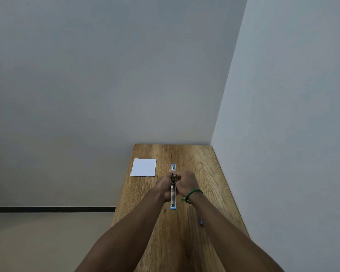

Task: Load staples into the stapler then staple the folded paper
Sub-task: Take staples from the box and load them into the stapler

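So, both hands gripping the opened-out stapler (173,197)
It lies along the table (214,185), pointing straight away. The left hand (164,186) and right hand (187,183) curl round its middle from either side, and the folded paper (143,167) sits off left, nearer the left hand.

Stapler (173,195) — middle span hidden between left hand (164,186) and right hand (186,183); magazine contents too small to tell.
Fingertips of both hands: hidden behind knuckles and metal.
Blue object (200,221) — mostly hidden behind right forearm, unidentifiable.
Both forearms and table (214,173): cut off by bottom edge.
Paper (143,167) markings: too faint.
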